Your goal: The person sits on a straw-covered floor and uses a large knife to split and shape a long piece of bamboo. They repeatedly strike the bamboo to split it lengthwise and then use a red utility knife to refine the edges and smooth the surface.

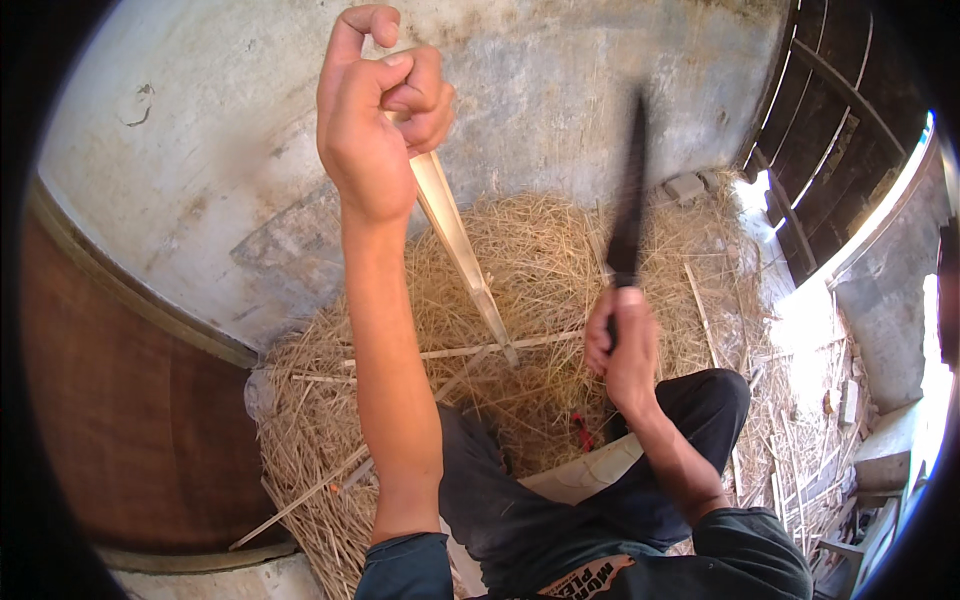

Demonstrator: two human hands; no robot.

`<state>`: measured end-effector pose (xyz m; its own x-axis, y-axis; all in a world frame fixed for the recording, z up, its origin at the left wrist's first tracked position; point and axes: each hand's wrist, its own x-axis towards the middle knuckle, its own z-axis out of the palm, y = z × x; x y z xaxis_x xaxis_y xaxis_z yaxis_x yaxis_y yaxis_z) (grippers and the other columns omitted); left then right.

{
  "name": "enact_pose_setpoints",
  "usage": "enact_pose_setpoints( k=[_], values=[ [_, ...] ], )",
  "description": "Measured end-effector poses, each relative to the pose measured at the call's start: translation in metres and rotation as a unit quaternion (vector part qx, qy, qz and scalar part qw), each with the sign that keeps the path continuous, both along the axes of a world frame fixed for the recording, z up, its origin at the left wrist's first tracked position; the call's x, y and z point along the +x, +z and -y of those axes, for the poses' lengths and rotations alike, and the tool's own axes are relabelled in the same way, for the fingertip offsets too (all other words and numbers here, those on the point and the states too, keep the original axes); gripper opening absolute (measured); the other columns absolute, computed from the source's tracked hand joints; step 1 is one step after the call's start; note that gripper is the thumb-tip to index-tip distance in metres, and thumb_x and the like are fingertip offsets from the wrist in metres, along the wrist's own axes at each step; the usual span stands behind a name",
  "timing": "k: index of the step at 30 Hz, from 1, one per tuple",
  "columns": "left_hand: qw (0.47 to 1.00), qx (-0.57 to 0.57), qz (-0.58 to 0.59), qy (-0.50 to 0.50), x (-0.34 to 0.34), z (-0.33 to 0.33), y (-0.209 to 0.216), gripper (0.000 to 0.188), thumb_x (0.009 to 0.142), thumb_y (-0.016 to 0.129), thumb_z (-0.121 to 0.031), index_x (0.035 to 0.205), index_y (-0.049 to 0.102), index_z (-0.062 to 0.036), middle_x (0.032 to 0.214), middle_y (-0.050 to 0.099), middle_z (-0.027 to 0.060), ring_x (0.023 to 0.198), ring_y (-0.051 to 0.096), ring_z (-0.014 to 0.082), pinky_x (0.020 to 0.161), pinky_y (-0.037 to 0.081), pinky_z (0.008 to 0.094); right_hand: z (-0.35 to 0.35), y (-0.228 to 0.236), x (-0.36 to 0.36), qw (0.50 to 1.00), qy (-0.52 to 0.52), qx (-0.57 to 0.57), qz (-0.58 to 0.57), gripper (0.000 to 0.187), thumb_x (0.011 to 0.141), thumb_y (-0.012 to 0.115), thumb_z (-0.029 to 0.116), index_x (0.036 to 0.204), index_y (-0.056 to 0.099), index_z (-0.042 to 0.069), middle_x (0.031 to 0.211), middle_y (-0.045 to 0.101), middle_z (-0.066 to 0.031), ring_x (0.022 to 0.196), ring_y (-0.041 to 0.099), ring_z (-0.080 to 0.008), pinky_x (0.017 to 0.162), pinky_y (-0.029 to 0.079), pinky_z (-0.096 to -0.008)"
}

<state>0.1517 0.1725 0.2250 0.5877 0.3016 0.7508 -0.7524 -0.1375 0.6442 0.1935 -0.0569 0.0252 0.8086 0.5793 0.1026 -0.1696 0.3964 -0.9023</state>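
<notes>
My left hand (372, 135) is raised in front of the wall, its fingers closed round the top end of a pale split strip (455, 240) that looks like bamboo. The strip slants down and to the right, its lower end near the shavings in front of my legs. In my closed right hand (630, 350) is the handle of a long knife (628, 200). The dark blade points up, smeared by motion, and stands apart from the strip to its right.
Straw-like shavings (530, 230) cover the floor, with loose thin sticks (470, 350) on top. A stained wall (560, 110) rises behind. On the left is a brown panel (130, 390); on the right, dark slatted boards (830, 120). A small red thing (582, 430) lies between my legs.
</notes>
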Motion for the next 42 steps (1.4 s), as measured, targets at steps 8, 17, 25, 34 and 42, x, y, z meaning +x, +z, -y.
enact_pose_setpoints(
  k=[8, 17, 25, 34, 42],
  values=[
    [0.999, -0.008, 0.008, 0.031, -0.002, 0.0, -0.002, 0.016, 0.091, 0.041, -0.013, 0.107, 0.041, -0.0141, 0.062, 0.029, -0.0047, 0.049, 0.022, 0.0044, 0.044, 0.016, 0.0233, -0.042, -0.078, -0.045, 0.94, 0.059, -0.25, 0.227, 0.03, 0.108, 0.05, 0.025, 0.11, 0.059, -0.003, 0.071, 0.062, -0.0192, 0.061, 0.061, -0.0308, 0.06, 0.047, -0.0443],
    [1.0, -0.004, -0.02, 0.022, -0.006, 0.001, 0.002, 0.019, 0.09, 0.039, -0.012, 0.109, 0.041, -0.0128, 0.06, 0.027, -0.0054, 0.048, 0.022, 0.0048, 0.044, 0.016, 0.0238, -0.028, -0.056, -0.009, 0.809, 0.045, -0.396, 0.432, 0.029, 0.105, 0.058, 0.027, 0.109, 0.051, -0.001, 0.063, 0.063, -0.0279, 0.059, 0.064, -0.0493, 0.049, 0.05, -0.0573],
    [0.999, 0.003, -0.017, -0.03, -0.003, 0.004, 0.0, 0.019, 0.091, 0.039, -0.011, 0.109, 0.041, -0.0128, 0.061, 0.028, -0.0054, 0.048, 0.021, 0.0049, 0.043, 0.016, 0.0241, -0.013, -0.06, 0.044, 0.803, 0.066, -0.315, 0.501, 0.027, 0.107, 0.053, 0.03, 0.103, 0.05, 0.003, 0.066, 0.063, -0.0161, 0.059, 0.067, -0.0352, 0.049, 0.05, -0.0448],
    [1.0, -0.007, -0.008, 0.018, 0.007, 0.015, 0.0, 0.018, 0.09, 0.04, -0.011, 0.109, 0.04, -0.0134, 0.061, 0.028, -0.0049, 0.048, 0.022, 0.0048, 0.044, 0.015, 0.0238, -0.009, 0.005, -0.02, 0.984, -0.076, 0.159, -0.01, 0.04, 0.112, 0.038, 0.046, 0.095, 0.041, 0.009, 0.063, 0.04, -0.0002, 0.048, 0.04, -0.0097, 0.042, 0.033, -0.0244],
    [1.0, 0.006, -0.009, 0.006, 0.006, 0.017, -0.003, 0.02, 0.091, 0.039, -0.011, 0.111, 0.04, -0.0125, 0.06, 0.027, -0.005, 0.048, 0.021, 0.0051, 0.044, 0.016, 0.0242, -0.038, -0.065, -0.027, 0.927, 0.067, -0.262, 0.261, 0.022, 0.108, 0.05, 0.019, 0.099, 0.055, 0.0, 0.069, 0.063, -0.0242, 0.065, 0.065, -0.0439, 0.057, 0.046, -0.0507]
  ],
)
